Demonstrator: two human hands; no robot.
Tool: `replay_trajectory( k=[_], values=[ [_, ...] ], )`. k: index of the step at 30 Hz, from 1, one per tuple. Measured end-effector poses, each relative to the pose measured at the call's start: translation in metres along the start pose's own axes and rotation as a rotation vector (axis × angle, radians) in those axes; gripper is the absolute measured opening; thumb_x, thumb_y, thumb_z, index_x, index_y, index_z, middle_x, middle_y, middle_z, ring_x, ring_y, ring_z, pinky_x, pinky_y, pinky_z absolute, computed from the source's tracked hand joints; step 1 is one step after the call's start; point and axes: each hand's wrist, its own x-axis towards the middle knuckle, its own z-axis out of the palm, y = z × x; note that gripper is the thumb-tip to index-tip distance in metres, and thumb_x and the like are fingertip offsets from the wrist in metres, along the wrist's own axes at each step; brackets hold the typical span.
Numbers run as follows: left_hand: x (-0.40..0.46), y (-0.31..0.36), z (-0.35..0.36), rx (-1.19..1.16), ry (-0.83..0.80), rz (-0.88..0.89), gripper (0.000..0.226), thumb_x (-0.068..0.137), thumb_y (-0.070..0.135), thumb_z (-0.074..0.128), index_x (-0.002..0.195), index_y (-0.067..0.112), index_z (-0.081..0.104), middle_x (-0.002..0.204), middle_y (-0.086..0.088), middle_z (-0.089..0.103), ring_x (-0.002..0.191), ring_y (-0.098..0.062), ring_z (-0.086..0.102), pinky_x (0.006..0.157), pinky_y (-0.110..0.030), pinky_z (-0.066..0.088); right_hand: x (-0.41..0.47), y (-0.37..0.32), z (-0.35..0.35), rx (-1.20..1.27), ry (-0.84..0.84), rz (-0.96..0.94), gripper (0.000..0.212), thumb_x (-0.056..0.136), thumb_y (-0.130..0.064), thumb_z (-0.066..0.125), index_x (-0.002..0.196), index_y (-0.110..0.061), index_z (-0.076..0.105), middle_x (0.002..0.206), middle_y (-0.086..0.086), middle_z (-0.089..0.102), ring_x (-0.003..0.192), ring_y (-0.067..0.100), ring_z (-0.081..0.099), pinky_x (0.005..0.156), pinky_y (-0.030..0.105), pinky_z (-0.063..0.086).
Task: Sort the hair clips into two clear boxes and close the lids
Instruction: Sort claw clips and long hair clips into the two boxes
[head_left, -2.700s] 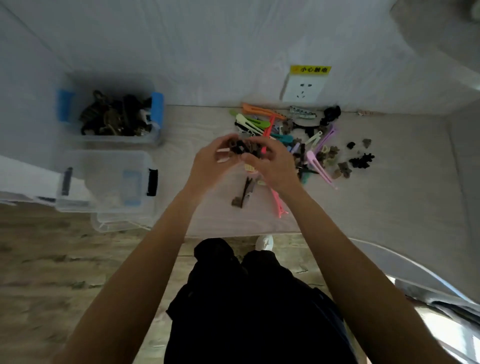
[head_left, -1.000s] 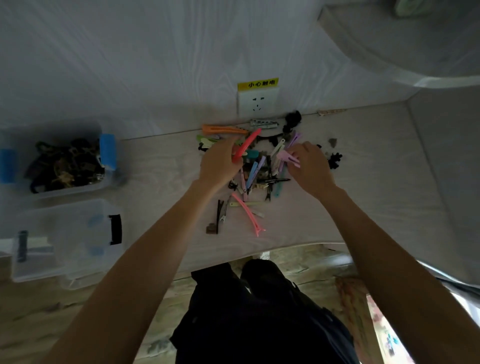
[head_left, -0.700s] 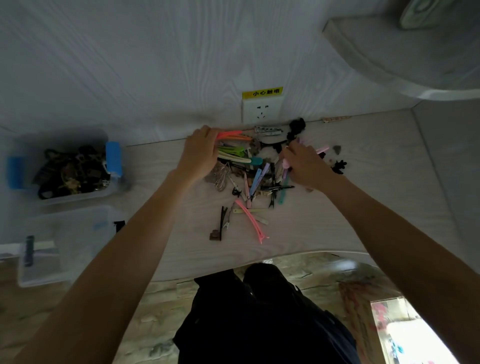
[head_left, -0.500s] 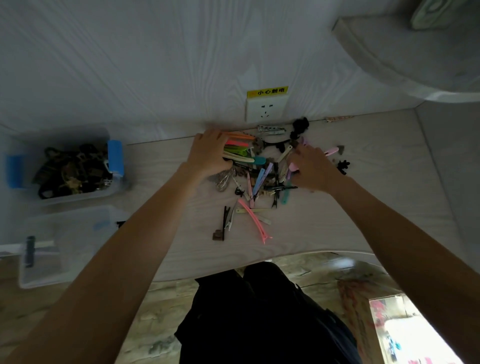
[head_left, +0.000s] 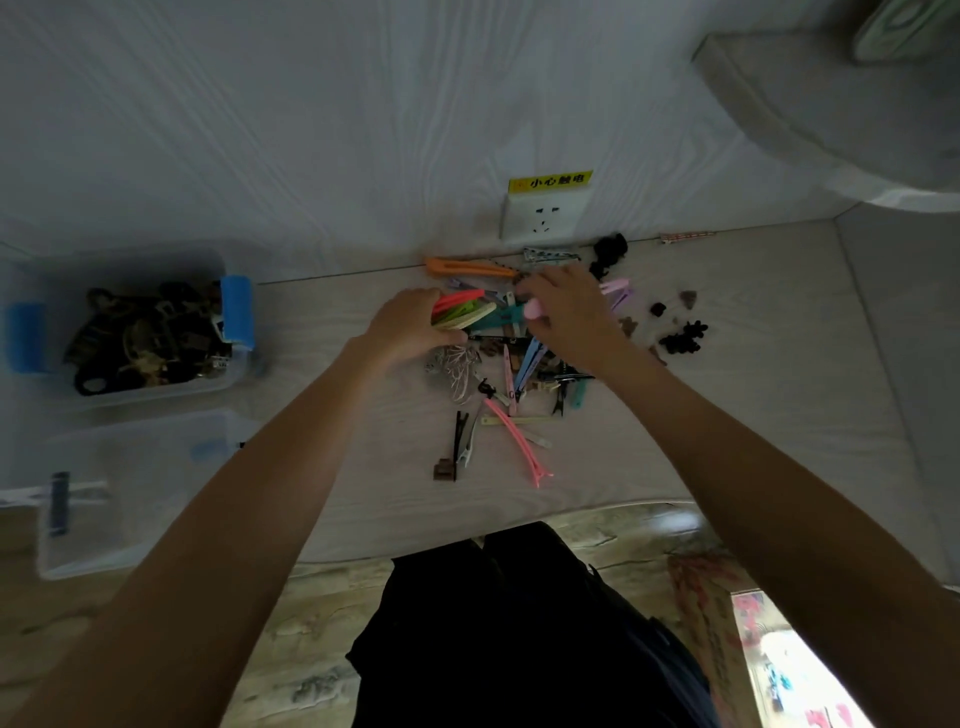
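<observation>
1. The left hand (head_left: 410, 327) is curled around a bunch of long clips (head_left: 462, 313). The bunch has a red one, a green one and a pale tan one, and they stick out to the right of the fist.
2. The right hand (head_left: 566, 312) is just beside it, over the top of the pile. Its fingers bend down and pinch a pink clip (head_left: 533, 310) at the tips.
3. Both hands are above the pile of hair clips (head_left: 519, 374) on the pale surface (head_left: 753, 415). The pile has blue, teal, black and silver clips all mixed up.
4. A long pink clip (head_left: 519, 441) lies near the front of the pile. A dark brown clip (head_left: 451, 447) lies just to its left.
5. An orange clip (head_left: 467, 268) lies at the back, near the wall. Small black clips (head_left: 683, 338) sit to the right of the pile.
6. Far to the left there is a clear box (head_left: 130, 338) with blue latches. It is open and has many dark clips in it.
7. In front of that box there is a second clear box (head_left: 130, 493). It looks blurry, so I cannot tell what is in it.
8. A white wall socket (head_left: 544, 215) with a yellow label is on the wall behind the pile.
</observation>
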Motion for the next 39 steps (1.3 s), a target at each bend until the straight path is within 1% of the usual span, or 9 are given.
replay_trajectory(
  k=[5, 9, 15, 21, 24, 27, 30, 35, 39],
  values=[
    [-0.009, -0.007, -0.006, -0.109, 0.166, -0.004, 0.037, 0.083, 0.036, 0.066, 0.107, 0.008, 0.058, 0.102, -0.012, 0.064, 0.088, -0.023, 0.056, 0.069, -0.028, 0.035, 0.032, -0.025, 0.024, -0.119, -0.193, -0.016, 0.051, 0.086, -0.016, 0.057, 0.134, -0.011, 0.042, 0.129, 0.015, 0.056, 0.117, 0.033, 0.044, 0.098, 0.040, 0.032],
    [-0.029, -0.012, -0.015, -0.160, 0.307, -0.087, 0.037, 0.088, 0.041, 0.057, 0.109, 0.010, 0.054, 0.094, -0.004, 0.060, 0.079, -0.018, 0.054, 0.064, -0.027, 0.035, 0.034, -0.020, 0.032, -0.144, -0.179, 0.050, 0.051, 0.083, -0.009, 0.057, 0.132, -0.007, 0.043, 0.128, 0.019, 0.056, 0.120, 0.034, 0.044, 0.101, 0.040, 0.032],
    [-0.081, 0.013, 0.001, -0.139, 0.321, -0.028, 0.035, 0.090, 0.037, 0.056, 0.114, 0.012, 0.052, 0.086, 0.005, 0.054, 0.066, -0.009, 0.050, 0.050, -0.012, 0.028, 0.016, -0.019, 0.009, -0.126, -0.041, 0.038, 0.023, 0.080, -0.006, 0.056, 0.100, 0.004, 0.060, 0.100, 0.025, 0.060, 0.091, 0.037, 0.057, 0.078, 0.042, 0.044],
    [-0.102, 0.051, 0.055, 0.000, 0.203, 0.245, 0.039, 0.080, 0.036, 0.069, 0.109, 0.011, 0.061, 0.099, -0.006, 0.067, 0.079, -0.022, 0.063, 0.066, -0.027, 0.044, -0.061, -0.010, -0.012, 0.070, 0.096, 0.169, 0.017, 0.089, -0.011, 0.041, 0.087, 0.001, 0.054, 0.067, 0.009, 0.048, 0.059, 0.028, 0.051, 0.059, 0.030, 0.031],
    [-0.098, 0.052, 0.068, 0.131, 0.132, 0.365, 0.037, 0.071, 0.027, 0.077, 0.102, 0.010, 0.066, 0.101, -0.007, 0.066, 0.075, -0.028, 0.065, 0.066, -0.033, 0.050, -0.092, 0.002, 0.001, 0.148, 0.100, 0.237, 0.030, 0.087, -0.017, 0.034, 0.086, 0.002, 0.057, 0.067, 0.014, 0.053, 0.059, 0.030, 0.052, 0.054, 0.029, 0.032],
    [-0.093, 0.056, 0.075, 0.237, 0.117, 0.415, 0.030, 0.070, 0.020, 0.077, 0.098, 0.013, 0.068, 0.101, -0.003, 0.066, 0.068, -0.026, 0.064, 0.061, -0.031, 0.048, -0.103, 0.004, 0.008, 0.179, 0.093, 0.302, 0.025, 0.087, -0.009, 0.042, 0.102, 0.002, 0.060, 0.081, 0.023, 0.063, 0.069, 0.034, 0.057, 0.059, 0.035, 0.043],
    [-0.090, 0.057, 0.076, 0.270, 0.159, 0.429, 0.027, 0.068, 0.019, 0.080, 0.091, 0.012, 0.070, 0.091, -0.003, 0.068, 0.062, -0.024, 0.064, 0.057, -0.026, 0.044, -0.107, 0.000, 0.010, 0.217, 0.106, 0.304, 0.020, 0.086, -0.004, 0.047, 0.099, 0.002, 0.060, 0.081, 0.022, 0.063, 0.068, 0.033, 0.057, 0.059, 0.032, 0.039],
    [-0.105, 0.041, 0.071, 0.187, 0.329, 0.382, 0.035, 0.062, 0.030, 0.084, 0.085, 0.010, 0.067, 0.084, -0.004, 0.068, 0.076, -0.022, 0.063, 0.058, -0.025, 0.048, -0.109, -0.004, 0.014, 0.271, 0.154, 0.288, 0.018, 0.080, -0.011, 0.041, 0.082, 0.001, 0.054, 0.070, 0.011, 0.048, 0.060, 0.025, 0.045, 0.055, 0.028, 0.025],
    [-0.136, 0.017, 0.066, -0.069, 0.437, 0.111, 0.032, 0.077, 0.029, 0.073, 0.099, 0.008, 0.063, 0.085, -0.005, 0.064, 0.077, -0.022, 0.058, 0.062, -0.030, 0.046, -0.107, -0.023, 0.027, 0.266, 0.082, 0.212, 0.017, 0.080, -0.008, 0.051, 0.090, 0.003, 0.059, 0.081, 0.020, 0.058, 0.067, 0.033, 0.055, 0.062, 0.036, 0.040]
  ],
)
